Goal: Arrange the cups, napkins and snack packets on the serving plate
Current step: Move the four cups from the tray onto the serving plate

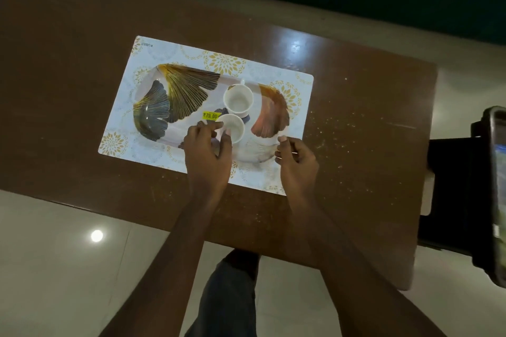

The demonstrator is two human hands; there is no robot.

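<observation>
Head view: near cup (232, 128) stands on the serving plate (153, 107) just ahead of the left hand (206, 152), whose spread fingers touch its rim ungrasped; right hand (297, 163), loosely curled and empty, rests farther right.

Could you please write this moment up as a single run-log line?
left hand: at near cup, grip unclear | right hand: empty, by tray edge | cups on tray: two | napkins, snack packets: not visible
</observation>
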